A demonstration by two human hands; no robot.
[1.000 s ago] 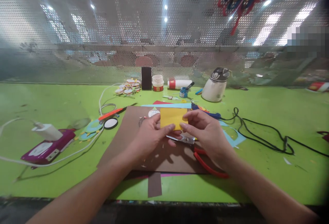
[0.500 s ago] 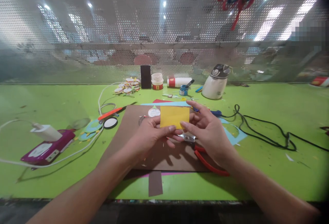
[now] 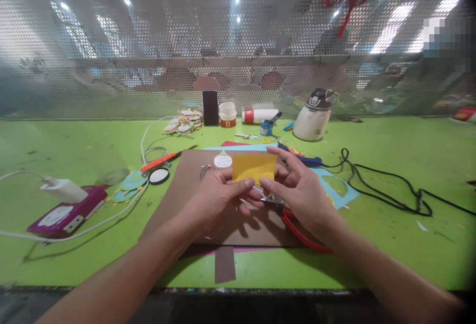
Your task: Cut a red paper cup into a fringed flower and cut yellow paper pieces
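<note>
Between both hands a small rectangle of yellow paper point(image 3: 254, 167) is held up over a brown board point(image 3: 186, 205). My left hand point(image 3: 219, 190) pinches its lower left part, thumb on the near face and fingers behind. My right hand point(image 3: 297, 180) grips the lower right side the same way, with its index finger raised along the top right corner. Below the right hand lie red-handled scissors point(image 3: 301, 229), their blades partly hidden by the fingers. Just behind the left fingers sits a white speckled disc point(image 3: 223, 161) with a green tip.
On the left lie a purple power strip point(image 3: 70, 212) with a white charger, an orange cutter point(image 3: 159, 162) and a round black-rimmed disc point(image 3: 159, 175). A phone point(image 3: 210, 108), white cups point(image 3: 227, 114) and a spray bottle point(image 3: 313, 115) stand behind. A black cable point(image 3: 390, 172) runs right.
The yellow paper has tipped slightly, so its face looks shorter and a little bowed. Both hands keep hold of it in nearly the same place. The view has shifted slightly.
</note>
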